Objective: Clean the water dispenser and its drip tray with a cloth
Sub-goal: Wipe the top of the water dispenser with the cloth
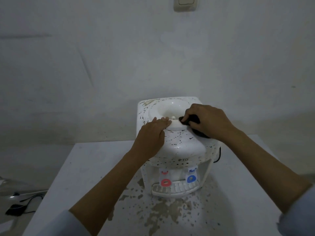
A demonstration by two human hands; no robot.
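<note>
A white water dispenser (180, 145) speckled with dark spots stands on a white table (81, 169). Its top has a round bottle well (170, 107). My left hand (151, 133) lies flat on the front left of the top, fingers straight and reaching the well's rim. My right hand (208, 120) grips a dark cloth (190, 120) and presses it on the right rim of the well. Below the front sit a red tap (165, 182), a blue tap (191, 178) and the white slotted drip tray (173, 189).
The table in front of the dispenser is covered with brownish stains and spots (170, 208). A dark cord (219, 155) runs down the dispenser's right side. On the floor at the left lie a black cable and adapter (16, 208). A wall switch (185, 3) is at the top.
</note>
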